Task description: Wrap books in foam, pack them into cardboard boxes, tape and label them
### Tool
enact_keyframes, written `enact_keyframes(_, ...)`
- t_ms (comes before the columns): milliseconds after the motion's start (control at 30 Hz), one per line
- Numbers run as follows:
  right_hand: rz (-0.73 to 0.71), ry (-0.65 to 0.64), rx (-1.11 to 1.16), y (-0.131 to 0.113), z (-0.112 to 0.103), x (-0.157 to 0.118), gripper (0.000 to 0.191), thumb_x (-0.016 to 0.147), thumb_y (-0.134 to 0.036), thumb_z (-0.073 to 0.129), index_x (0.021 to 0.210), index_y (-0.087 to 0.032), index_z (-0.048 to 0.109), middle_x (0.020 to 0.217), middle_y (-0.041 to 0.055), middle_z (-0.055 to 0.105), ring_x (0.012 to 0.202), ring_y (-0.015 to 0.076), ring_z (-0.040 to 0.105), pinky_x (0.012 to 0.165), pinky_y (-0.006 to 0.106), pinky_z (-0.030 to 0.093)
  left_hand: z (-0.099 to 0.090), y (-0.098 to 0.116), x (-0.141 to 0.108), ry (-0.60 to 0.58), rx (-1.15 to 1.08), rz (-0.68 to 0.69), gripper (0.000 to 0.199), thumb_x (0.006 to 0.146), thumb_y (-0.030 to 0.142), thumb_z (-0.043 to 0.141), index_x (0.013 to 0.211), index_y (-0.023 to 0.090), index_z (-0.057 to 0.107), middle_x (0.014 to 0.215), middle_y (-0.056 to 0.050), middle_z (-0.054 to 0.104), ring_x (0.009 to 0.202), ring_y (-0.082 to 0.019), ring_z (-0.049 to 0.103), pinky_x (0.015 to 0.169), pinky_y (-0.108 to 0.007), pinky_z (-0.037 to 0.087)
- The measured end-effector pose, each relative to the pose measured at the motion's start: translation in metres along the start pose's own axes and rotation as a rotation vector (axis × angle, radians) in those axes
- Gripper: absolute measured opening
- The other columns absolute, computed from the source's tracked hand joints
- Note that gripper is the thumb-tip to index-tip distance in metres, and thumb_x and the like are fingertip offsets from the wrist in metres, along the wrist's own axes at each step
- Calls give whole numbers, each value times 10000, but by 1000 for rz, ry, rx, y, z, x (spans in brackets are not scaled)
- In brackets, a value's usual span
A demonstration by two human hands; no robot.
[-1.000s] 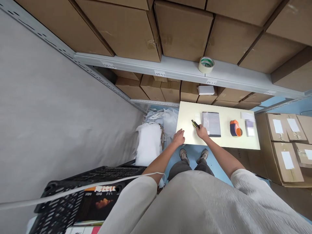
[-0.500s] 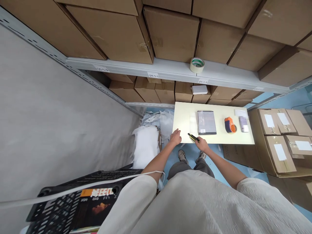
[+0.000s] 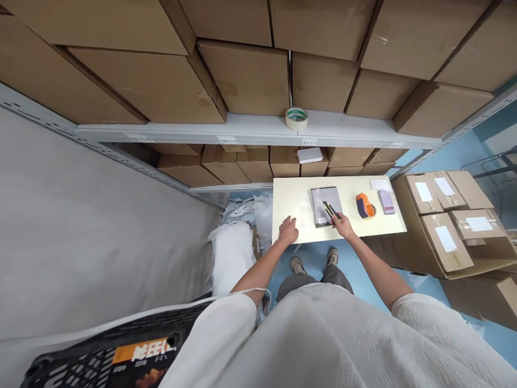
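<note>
Cutter (image 3: 332,210) clasped in right grip (image 3: 343,225), left grip (image 3: 288,230) spread, seemingly touching tabletop (image 3: 287,200)

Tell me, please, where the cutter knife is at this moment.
In the head view, right of centre, the cutter knife is held in the right hand, over the grey flat packet on the cream table, left of the orange tape dispenser.

My off-white shirt (image 3: 323,334); short sleeves (image 3: 416,307), well behind my fingers (image 3: 292,222); grey trousers (image 3: 337,280); beige shoes (image 3: 297,265), below my fingers
</note>
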State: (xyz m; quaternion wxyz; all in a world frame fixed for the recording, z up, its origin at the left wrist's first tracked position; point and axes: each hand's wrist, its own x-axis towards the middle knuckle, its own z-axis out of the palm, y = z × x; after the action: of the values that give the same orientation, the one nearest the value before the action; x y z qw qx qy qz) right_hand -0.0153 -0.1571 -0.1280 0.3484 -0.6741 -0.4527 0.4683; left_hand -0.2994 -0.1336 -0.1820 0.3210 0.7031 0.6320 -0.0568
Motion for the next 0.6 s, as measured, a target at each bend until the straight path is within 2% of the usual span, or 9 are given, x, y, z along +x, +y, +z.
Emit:
enact_keyframes(200, 75, 66, 42, 10, -56, 12, 540, 867, -683, 583, 1160, -232, 537, 1019, 104, 773, 754, 207, 675, 645, 323, 525, -2, 45, 20, -4, -1, 74, 653, 977, 217, 537, 1628, 187, 489, 1818, -168, 325, 1669, -360, 331, 1332, -541, 335)
enact_keyframes(267, 81, 114, 37, 11, -80, 18, 505, 881, -624, 562, 1191, -225, 547, 1045, 104, 773, 782, 209, 683, 656, 316, 528, -1, 61, 27, -8, -6, 81, 657, 970, 225, 552, 1624, 204, 491, 1815, -159, 334, 1666, -366, 334, 1327, -548, 341)
enact_keyframes(367, 93, 231, 11, 14, -124, 30, 446, 917, -573, 479, 1136, -205, 604, 1032, 113, 767, 820, 225, 692, 695, 325, 555, 2, 85, 37, -16, -4, 89, 640, 960, 231, 576, 1597, 223, 514, 1808, -152, 348, 1659, -371, 343, 1320, -545, 348)
enact_keyframes(467, 84, 352, -52, 21, -171, 45, 465, 964, -517, 381, 1123, -181, 660, 1065, 155, 773, 958, 273, 711, 820, 362, 585, 8, 109, 46, -25, 19, 92, 593, 979, 236, 567, 1570, 211, 530, 1802, -167, 342, 1649, -358, 356, 1309, -513, 354)
enact_keyframes(600, 83, 405, -241, 40, -222, 64, 522, 958, -440, 425, 1306, -142, 674, 1275, 212, 757, 1171, 327, 698, 1014, 428, 559, 18, 135, 54, -21, 40, 87, 569, 1009, 253, 549, 1576, 221, 520, 1799, -166, 340, 1635, -342, 373, 1300, -488, 358)
